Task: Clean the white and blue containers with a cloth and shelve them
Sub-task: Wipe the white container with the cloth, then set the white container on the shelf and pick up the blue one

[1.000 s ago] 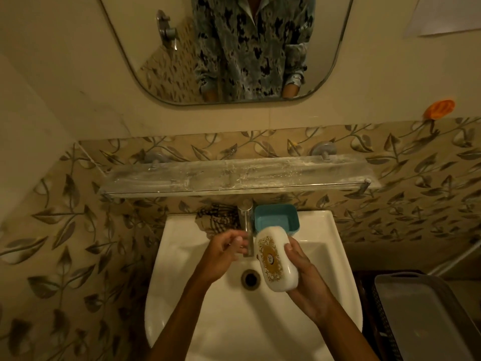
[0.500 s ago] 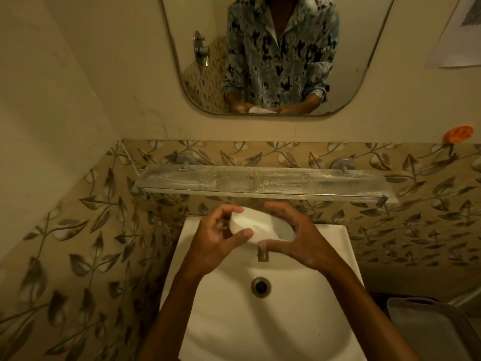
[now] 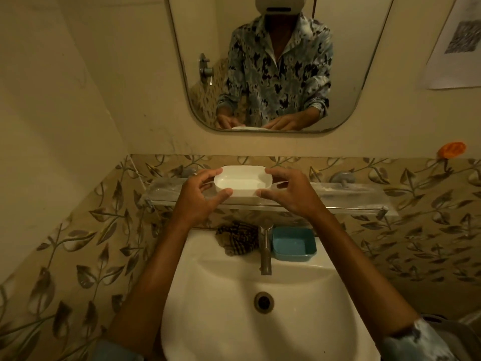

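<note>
- White dish (image 3: 243, 182) was pinched at both short ends by left hand (image 3: 199, 198) and right hand (image 3: 292, 195), fingers curled on rim.
- Long axis ran along shelf (image 3: 359, 198); dish at or just above it, contact unclear.
- Blue dish (image 3: 294, 243) sat on sink (image 3: 208, 295) rim right of tap (image 3: 265, 251), nearer right hand.

My left hand (image 3: 200, 196) and right hand (image 3: 289, 194) flank the dish (image 3: 243, 181) at the shelf (image 3: 351, 198); below, cloth (image 3: 239, 241) left of tap (image 3: 265, 246), tub (image 3: 294, 243) right.
</note>
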Tool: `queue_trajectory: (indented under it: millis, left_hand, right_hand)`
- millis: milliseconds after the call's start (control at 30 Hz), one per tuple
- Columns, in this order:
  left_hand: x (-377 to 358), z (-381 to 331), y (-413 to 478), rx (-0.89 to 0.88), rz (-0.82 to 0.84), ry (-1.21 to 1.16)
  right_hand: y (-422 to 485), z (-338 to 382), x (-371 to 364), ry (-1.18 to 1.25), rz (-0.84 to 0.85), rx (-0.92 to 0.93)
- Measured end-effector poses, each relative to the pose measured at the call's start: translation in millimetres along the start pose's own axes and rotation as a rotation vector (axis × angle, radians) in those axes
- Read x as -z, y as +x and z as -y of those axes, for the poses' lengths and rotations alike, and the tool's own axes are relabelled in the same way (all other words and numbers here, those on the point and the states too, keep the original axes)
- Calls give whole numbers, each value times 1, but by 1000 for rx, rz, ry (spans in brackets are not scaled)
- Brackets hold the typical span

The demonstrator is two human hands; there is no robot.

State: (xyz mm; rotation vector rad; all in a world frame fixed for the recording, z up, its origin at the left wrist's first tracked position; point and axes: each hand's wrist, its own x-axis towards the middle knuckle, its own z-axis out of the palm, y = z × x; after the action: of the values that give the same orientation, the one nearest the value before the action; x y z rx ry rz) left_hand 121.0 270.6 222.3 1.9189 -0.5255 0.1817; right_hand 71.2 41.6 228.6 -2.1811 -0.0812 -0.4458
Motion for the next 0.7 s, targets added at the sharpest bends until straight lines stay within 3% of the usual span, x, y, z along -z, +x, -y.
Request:
queue_trajectory:
  millis: [267, 700]
  left_hand:
    - [-5, 14, 14, 43, -7, 267]
    - [-10, 27, 11, 37, 67, 390]
  right_hand:
    - [22, -17, -13, -89, 93, -52]
    - [16, -35, -22, -173, 163, -101]
